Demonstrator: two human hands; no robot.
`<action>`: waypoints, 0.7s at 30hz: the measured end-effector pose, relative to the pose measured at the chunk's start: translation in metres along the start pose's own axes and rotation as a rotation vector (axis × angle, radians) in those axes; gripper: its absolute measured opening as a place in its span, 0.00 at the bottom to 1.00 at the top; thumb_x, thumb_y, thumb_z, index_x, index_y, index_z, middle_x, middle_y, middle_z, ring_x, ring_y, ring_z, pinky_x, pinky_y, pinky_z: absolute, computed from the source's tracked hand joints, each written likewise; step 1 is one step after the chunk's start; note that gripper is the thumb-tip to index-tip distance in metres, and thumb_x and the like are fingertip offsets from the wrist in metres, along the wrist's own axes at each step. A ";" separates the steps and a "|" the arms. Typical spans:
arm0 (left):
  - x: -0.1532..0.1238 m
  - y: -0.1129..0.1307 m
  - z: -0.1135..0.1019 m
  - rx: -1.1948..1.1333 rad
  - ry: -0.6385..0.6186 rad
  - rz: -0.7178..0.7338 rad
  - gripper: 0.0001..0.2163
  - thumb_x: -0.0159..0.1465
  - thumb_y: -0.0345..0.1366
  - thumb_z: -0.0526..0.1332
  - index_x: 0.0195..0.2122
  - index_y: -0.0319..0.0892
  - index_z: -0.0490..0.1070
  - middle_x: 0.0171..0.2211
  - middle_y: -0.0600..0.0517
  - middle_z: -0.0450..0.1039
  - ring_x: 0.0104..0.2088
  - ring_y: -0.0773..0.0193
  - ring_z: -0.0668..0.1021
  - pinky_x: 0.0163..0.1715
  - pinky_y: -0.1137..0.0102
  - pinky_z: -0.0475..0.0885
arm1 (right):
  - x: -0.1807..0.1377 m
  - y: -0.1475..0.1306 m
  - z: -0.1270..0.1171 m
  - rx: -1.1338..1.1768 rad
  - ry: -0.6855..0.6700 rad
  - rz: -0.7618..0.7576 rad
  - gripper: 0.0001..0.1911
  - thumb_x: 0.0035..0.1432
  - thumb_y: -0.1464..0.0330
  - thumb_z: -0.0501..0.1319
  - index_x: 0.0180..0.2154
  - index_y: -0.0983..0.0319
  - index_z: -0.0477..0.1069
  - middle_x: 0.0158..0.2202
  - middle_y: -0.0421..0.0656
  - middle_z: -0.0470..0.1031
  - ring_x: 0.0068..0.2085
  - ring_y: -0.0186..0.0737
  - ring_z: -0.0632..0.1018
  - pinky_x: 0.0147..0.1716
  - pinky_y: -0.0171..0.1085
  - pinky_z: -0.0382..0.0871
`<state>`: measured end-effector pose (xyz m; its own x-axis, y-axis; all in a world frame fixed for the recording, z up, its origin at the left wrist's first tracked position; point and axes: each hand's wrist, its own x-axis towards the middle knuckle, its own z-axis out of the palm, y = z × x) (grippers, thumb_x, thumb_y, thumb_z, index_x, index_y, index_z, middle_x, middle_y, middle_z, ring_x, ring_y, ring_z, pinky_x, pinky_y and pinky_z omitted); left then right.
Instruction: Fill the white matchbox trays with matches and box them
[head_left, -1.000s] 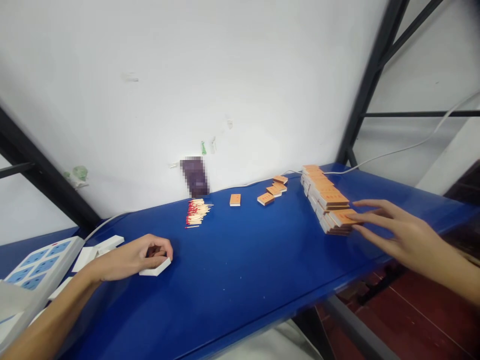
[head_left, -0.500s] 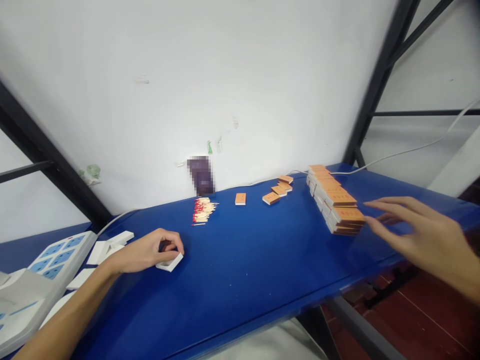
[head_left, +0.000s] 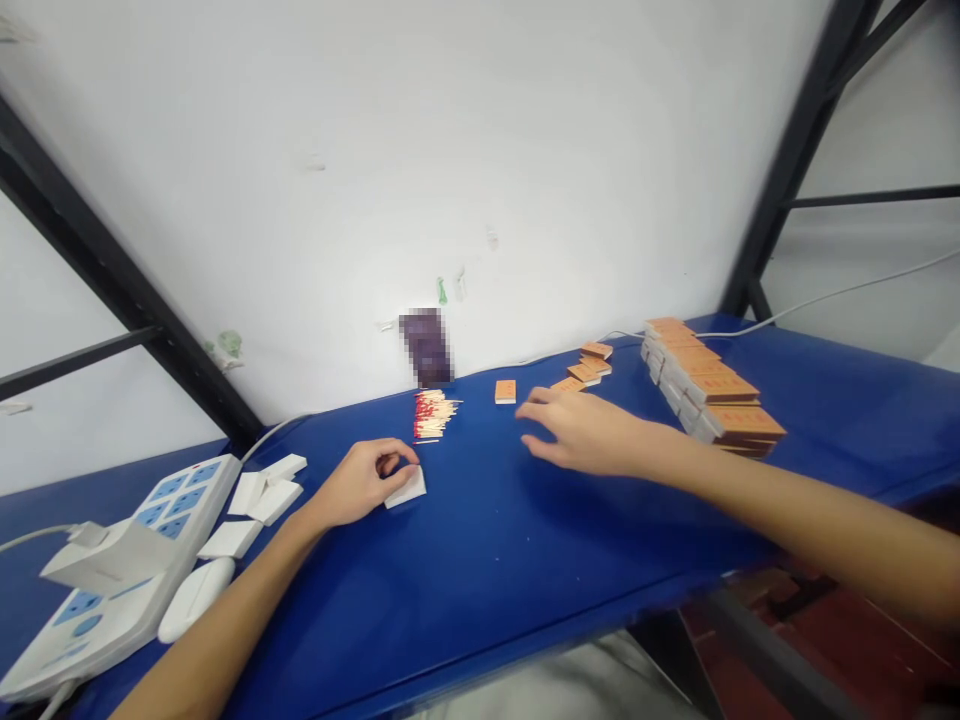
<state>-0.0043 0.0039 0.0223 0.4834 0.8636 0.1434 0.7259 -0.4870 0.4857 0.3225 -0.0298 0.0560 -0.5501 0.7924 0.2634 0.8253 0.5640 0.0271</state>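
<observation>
Blue worktop [head_left: 465, 590] under everything; we place things off the match pile [head_left: 433, 416]. Power strip [head_left: 171, 510] well left of it, orange-topped box stack [head_left: 705, 385] well right

Right hand [head_left: 581, 428]: right of the pile, fingers parted, nothing seen in them. Left hand [head_left: 367, 480]: on our side of the pile and left, fingers narrow on the white tray; inner ones hidden, so we can't tell how firm

Loose boxes [head_left: 592, 367] right of the pile, past our right hand. White tray [head_left: 409, 488] just our side of the pile. Lone orange box [head_left: 505, 390] right of the pile, near our right fingertips

Our read: pinch the tray lightly by its edge, thin walls likely buckle; keep it level; keep both wrists off the pile, loose sticks probably scatter at a brush
</observation>
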 end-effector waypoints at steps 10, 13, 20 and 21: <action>-0.003 -0.005 -0.002 0.300 0.173 -0.220 0.26 0.71 0.47 0.35 0.44 0.46 0.73 0.38 0.50 0.77 0.41 0.55 0.76 0.41 0.65 0.65 | 0.055 0.012 0.055 0.013 -0.039 0.039 0.12 0.64 0.68 0.49 0.46 0.63 0.65 0.45 0.50 0.71 0.39 0.44 0.75 0.34 0.38 0.62; -0.005 -0.012 -0.002 0.352 0.147 -0.301 0.26 0.71 0.44 0.33 0.44 0.48 0.72 0.34 0.51 0.76 0.39 0.55 0.77 0.40 0.65 0.66 | 0.052 -0.002 0.052 0.001 0.056 0.019 0.10 0.64 0.68 0.49 0.42 0.63 0.66 0.40 0.48 0.71 0.38 0.43 0.73 0.36 0.39 0.61; -0.006 -0.013 -0.009 0.342 0.147 -0.381 0.21 0.69 0.39 0.37 0.53 0.48 0.66 0.30 0.50 0.75 0.34 0.53 0.77 0.33 0.65 0.64 | 0.078 -0.043 0.062 0.009 0.191 -0.194 0.14 0.62 0.68 0.53 0.49 0.61 0.67 0.46 0.49 0.70 0.43 0.45 0.70 0.40 0.41 0.60; -0.006 -0.012 -0.010 0.333 0.142 -0.395 0.21 0.68 0.38 0.38 0.54 0.48 0.65 0.29 0.50 0.74 0.33 0.53 0.77 0.33 0.66 0.63 | 0.084 -0.046 0.066 0.034 0.183 -0.200 0.14 0.63 0.68 0.53 0.49 0.61 0.68 0.47 0.49 0.70 0.43 0.45 0.70 0.40 0.41 0.61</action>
<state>-0.0212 0.0058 0.0243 0.0880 0.9874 0.1316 0.9662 -0.1167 0.2300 0.2299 0.0256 0.0135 -0.6669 0.6112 0.4262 0.6965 0.7147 0.0649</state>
